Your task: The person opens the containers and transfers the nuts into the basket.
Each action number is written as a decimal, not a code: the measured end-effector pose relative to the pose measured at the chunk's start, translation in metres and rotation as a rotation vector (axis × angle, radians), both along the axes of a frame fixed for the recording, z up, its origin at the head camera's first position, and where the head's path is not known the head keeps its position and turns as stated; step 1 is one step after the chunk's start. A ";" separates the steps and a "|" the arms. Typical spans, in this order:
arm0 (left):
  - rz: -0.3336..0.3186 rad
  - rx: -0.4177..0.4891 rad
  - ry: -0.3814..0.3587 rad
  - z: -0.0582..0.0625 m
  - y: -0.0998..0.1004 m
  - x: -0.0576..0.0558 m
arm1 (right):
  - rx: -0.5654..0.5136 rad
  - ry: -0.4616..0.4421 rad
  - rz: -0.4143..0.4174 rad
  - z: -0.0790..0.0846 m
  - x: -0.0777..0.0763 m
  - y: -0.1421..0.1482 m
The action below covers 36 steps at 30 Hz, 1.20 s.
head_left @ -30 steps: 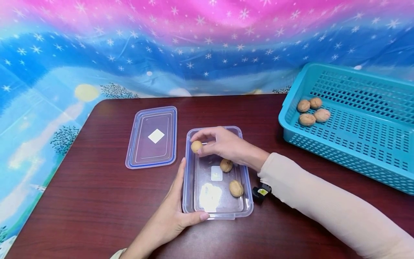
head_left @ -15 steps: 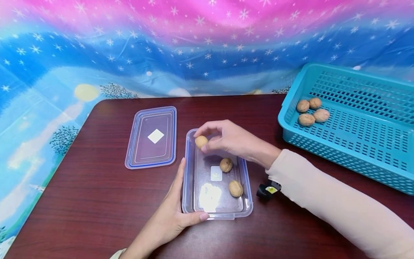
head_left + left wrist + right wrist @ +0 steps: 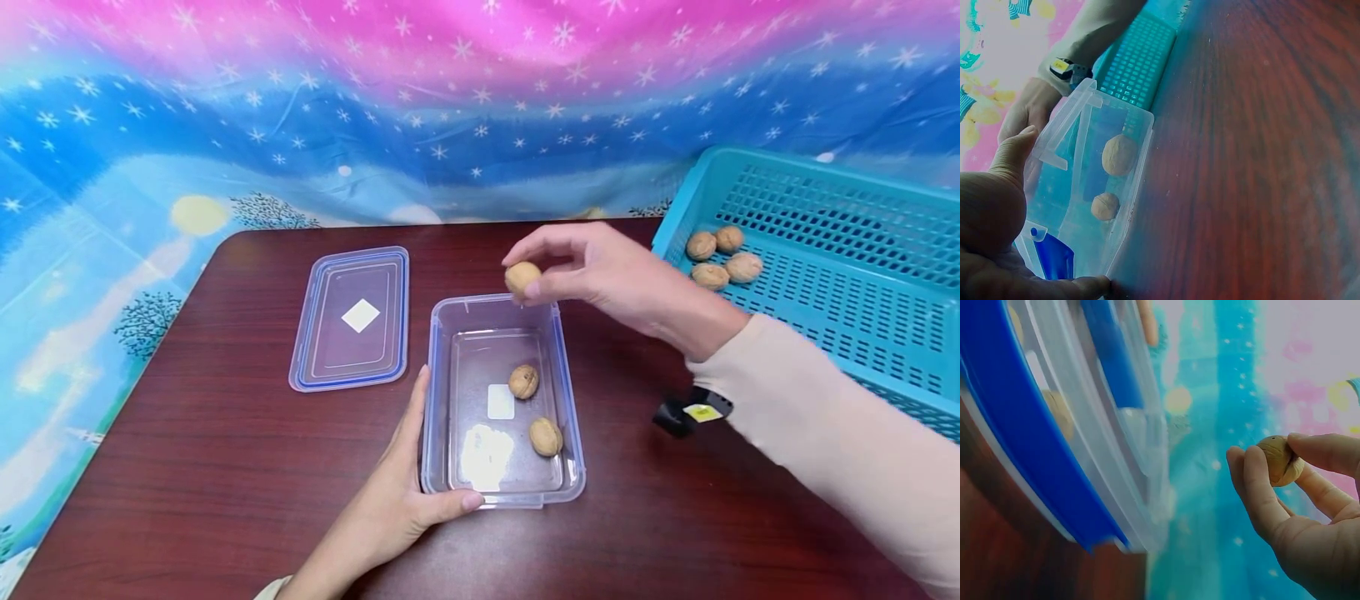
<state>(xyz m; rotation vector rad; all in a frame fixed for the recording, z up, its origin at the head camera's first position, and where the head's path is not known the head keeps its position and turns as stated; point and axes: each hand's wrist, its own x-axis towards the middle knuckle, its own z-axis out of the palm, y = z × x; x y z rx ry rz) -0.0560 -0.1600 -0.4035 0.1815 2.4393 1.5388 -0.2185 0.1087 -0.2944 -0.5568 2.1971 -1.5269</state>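
Between the thumb and fingertips of my right hand (image 3: 607,271) a walnut (image 3: 522,280) is pinched, held above the far right corner of a clear plastic container (image 3: 457,433). The right wrist view shows the same walnut (image 3: 1280,460) in the fingers, apart from the container. My left hand (image 3: 397,492) grips the container's near left corner, thumb over the front rim and fingers along the left side. Inside lie two walnuts, one nearer the middle (image 3: 523,382) and one nearer the front (image 3: 546,437). Both also show through the wall in the left wrist view.
A clear lid (image 3: 352,321) with a blue seal lies on the table (image 3: 225,467) left of the container. At the right stands a turquoise perforated basket (image 3: 847,292) with several walnuts (image 3: 723,257) in its left end. A snowflake-patterned cloth (image 3: 420,125) hangs behind the table.
My right hand has lifted the pinched walnut up and to the right, from inside the container's far left to above its far right corner. The left hand and container have stayed put.
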 end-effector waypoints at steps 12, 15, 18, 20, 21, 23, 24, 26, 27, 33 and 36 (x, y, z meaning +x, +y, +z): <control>0.004 0.009 0.000 0.000 -0.001 0.000 | 0.066 0.003 -0.051 0.036 -0.016 0.076; 0.005 0.008 -0.003 0.000 -0.001 0.000 | 0.123 0.045 -0.064 0.035 -0.025 0.100; 0.005 0.007 -0.008 0.000 0.000 0.000 | 0.155 0.081 -0.082 0.030 -0.033 0.123; 0.005 0.003 -0.010 0.001 0.000 0.000 | 0.150 0.096 -0.100 0.026 -0.038 0.139; 0.006 0.001 -0.011 0.001 0.000 0.000 | 0.146 0.109 -0.109 0.024 -0.040 0.146; 0.007 -0.005 -0.012 0.001 0.001 0.000 | 0.132 0.138 -0.122 0.020 -0.045 0.162; 0.008 -0.005 -0.012 0.001 0.001 0.000 | 0.137 0.159 -0.130 0.017 -0.047 0.169; 0.010 -0.007 -0.013 0.001 0.001 0.000 | 0.141 0.185 -0.143 0.012 -0.051 0.185; 0.010 -0.008 -0.013 0.001 0.000 0.000 | 0.140 0.190 -0.145 0.009 -0.053 0.193; 0.007 -0.014 -0.002 0.000 0.000 0.000 | 0.112 0.086 -0.189 -0.011 -0.066 0.234; 0.007 -0.012 -0.004 0.000 0.000 0.000 | 0.110 0.031 -0.226 -0.018 -0.070 0.248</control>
